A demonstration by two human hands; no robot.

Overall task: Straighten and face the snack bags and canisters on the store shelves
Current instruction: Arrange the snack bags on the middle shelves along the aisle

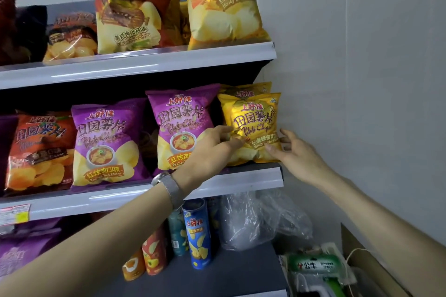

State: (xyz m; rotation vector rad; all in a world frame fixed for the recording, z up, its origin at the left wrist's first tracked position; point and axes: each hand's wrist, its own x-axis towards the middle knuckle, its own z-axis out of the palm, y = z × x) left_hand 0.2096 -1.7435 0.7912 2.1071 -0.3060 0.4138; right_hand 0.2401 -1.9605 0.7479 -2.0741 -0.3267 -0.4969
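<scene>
One yellow honey-butter chip bag [255, 123] upright at right end of middle shelf [241, 181], between both grips. Left grip [210, 152]: fingers curled on left edge. Right grip [299, 157]: thumb pinching lower right corner. Second yellow bag [246, 90] directly behind. Two purple chip bags [106, 142] left of left grip. Four canisters [196, 234] below it.

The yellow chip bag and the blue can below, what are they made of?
The yellow chip bag looks like thin glossy plastic film: it crinkles and glints. The blue canister may be printed cardboard tube, smooth, faintly shiny; hard to tell.
</scene>
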